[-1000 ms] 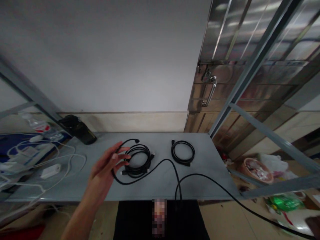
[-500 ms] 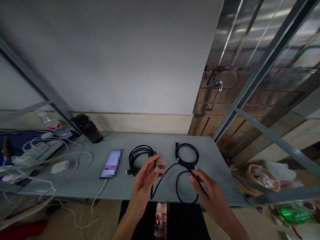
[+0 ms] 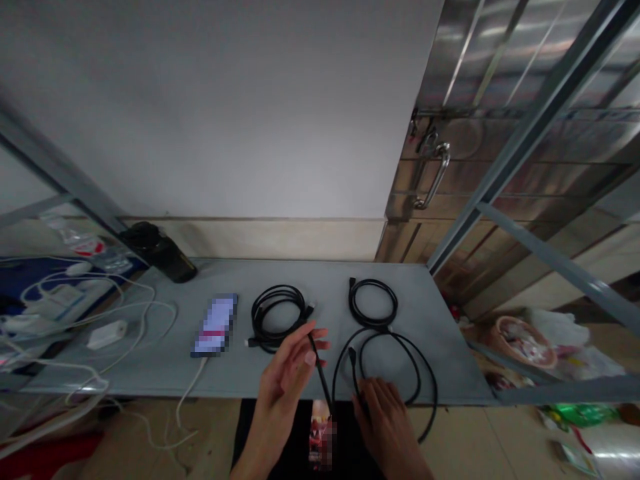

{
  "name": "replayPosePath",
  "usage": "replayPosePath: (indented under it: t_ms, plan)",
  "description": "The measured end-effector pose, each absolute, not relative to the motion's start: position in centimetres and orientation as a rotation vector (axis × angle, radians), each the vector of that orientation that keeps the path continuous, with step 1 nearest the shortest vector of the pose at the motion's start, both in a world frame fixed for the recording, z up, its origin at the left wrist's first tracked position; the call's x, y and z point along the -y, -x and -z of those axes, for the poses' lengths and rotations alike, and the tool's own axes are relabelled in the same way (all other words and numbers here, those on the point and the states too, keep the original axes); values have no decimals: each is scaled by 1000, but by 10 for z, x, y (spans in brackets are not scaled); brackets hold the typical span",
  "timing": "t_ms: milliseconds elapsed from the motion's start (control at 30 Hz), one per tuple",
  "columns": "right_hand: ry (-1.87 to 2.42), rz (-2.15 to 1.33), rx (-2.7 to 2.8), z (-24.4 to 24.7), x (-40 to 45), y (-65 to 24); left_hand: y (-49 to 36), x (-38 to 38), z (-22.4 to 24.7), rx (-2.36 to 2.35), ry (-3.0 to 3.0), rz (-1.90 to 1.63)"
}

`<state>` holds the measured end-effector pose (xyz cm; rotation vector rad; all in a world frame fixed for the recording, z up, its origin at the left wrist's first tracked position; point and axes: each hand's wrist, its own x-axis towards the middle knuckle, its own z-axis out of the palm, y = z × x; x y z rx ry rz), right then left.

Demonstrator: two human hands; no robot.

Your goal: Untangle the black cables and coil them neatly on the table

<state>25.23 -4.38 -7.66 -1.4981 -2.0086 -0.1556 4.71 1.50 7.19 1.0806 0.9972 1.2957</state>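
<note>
My left hand (image 3: 287, 377) pinches a stretch of black cable (image 3: 321, 373) between thumb and fingers, and the cable runs down toward my lap. My right hand (image 3: 383, 413) is closed at the desk's front edge around part of the same cable, palm down. A plug end (image 3: 353, 355) sticks up beyond its fingers. The cable's far part lies in a round loop (image 3: 373, 325), with wider loops nearer me, one hanging past the edge. Left of it sits a second black cable (image 3: 256, 320), wound into a coil with both plugs showing. My left fingertips are just in front of that coil.
A lit phone (image 3: 215, 325) with a white cord lies on the grey desk (image 3: 320, 273). Further left are a black bottle (image 3: 167, 257), a white charger (image 3: 107, 335) and tangled white cords. Metal posts rise at both sides. A bin (image 3: 525, 343) stands at the right.
My right hand has moved left and toward me, from beside the loops to the front edge. The near loops have widened and one now hangs over the edge. My left hand keeps its pinch.
</note>
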Motion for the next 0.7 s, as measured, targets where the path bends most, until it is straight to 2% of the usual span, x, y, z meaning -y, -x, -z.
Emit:
replayPosePath:
  t_ms: [233, 500, 700]
  plan:
    - [1617, 172, 1968, 82, 31, -255, -31, -10, -79, -1123, -1203, -1345]
    - [1733, 211, 2083, 84, 7, -255, -13, 11, -125, -1239, -1247, -1544]
    - [1737, 144, 2041, 85, -4, -244, -19, 16, -134, -1239, -1394, -1421]
